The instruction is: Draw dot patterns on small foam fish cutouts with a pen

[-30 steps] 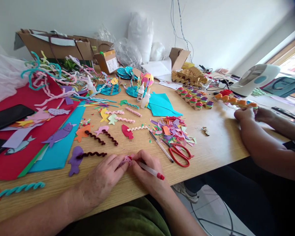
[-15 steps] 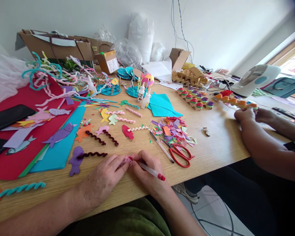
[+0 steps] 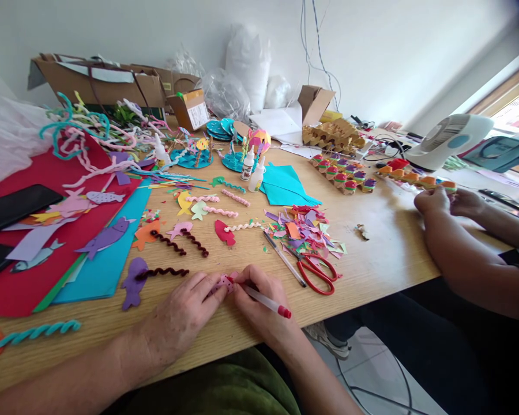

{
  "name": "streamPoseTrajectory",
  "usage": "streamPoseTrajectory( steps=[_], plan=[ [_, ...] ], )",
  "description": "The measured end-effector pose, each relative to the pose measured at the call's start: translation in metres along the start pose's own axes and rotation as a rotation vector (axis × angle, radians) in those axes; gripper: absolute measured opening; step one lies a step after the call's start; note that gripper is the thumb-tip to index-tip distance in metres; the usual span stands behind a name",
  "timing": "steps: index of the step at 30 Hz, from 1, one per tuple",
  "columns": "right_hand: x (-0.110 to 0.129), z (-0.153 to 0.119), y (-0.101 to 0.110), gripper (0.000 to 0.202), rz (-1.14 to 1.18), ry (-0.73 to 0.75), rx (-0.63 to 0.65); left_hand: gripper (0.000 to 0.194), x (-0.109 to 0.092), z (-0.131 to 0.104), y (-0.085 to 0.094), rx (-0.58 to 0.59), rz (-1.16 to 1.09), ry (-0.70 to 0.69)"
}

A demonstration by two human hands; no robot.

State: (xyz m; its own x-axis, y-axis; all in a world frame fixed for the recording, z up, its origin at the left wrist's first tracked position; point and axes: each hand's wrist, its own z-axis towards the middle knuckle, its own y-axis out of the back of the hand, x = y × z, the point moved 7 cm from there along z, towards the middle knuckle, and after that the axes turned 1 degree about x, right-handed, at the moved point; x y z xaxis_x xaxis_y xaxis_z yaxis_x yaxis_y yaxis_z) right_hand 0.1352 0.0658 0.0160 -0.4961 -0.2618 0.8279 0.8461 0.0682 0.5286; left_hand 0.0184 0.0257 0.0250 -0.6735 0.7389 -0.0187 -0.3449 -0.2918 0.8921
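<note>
A small pink paper cutout (image 3: 224,282) with dark dots lies on the wood under the fingers of my left hand (image 3: 189,308), which pinch and steady it. My right hand (image 3: 260,302) grips a red-capped pen (image 3: 268,302), its tip at the cutout's right end. Much of the cutout is hidden by my fingers. To the left is a purple paper fish (image 3: 134,283) with a dark brown curled pipe cleaner (image 3: 166,271). Beyond my hands sits a red paper fish (image 3: 224,232) with a pale curl. Right of them are a second pen (image 3: 285,259) and red-handled scissors (image 3: 318,275).
Paper scraps (image 3: 303,230) are heaped behind the scissors. Glue bottles (image 3: 256,174) stand near turquoise paper (image 3: 288,184). Coloured sheets (image 3: 104,253) cover the left side. At right, another person's hands (image 3: 435,202) hold a painted egg-carton strip (image 3: 419,180).
My hands and the pen stay almost in place, with only a tiny shift at the pen tip. The other person's hands have moved slightly at the egg-carton strip.
</note>
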Motion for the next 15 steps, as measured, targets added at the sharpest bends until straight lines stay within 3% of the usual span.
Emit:
streamPoseTrajectory(
  steps=[15],
  plan=[
    [-0.0006,-0.0001,-0.0006,0.009,-0.008,0.000,0.013,0.032,-0.0003,0.0028,0.0011,0.001,0.007,-0.004]
  ],
)
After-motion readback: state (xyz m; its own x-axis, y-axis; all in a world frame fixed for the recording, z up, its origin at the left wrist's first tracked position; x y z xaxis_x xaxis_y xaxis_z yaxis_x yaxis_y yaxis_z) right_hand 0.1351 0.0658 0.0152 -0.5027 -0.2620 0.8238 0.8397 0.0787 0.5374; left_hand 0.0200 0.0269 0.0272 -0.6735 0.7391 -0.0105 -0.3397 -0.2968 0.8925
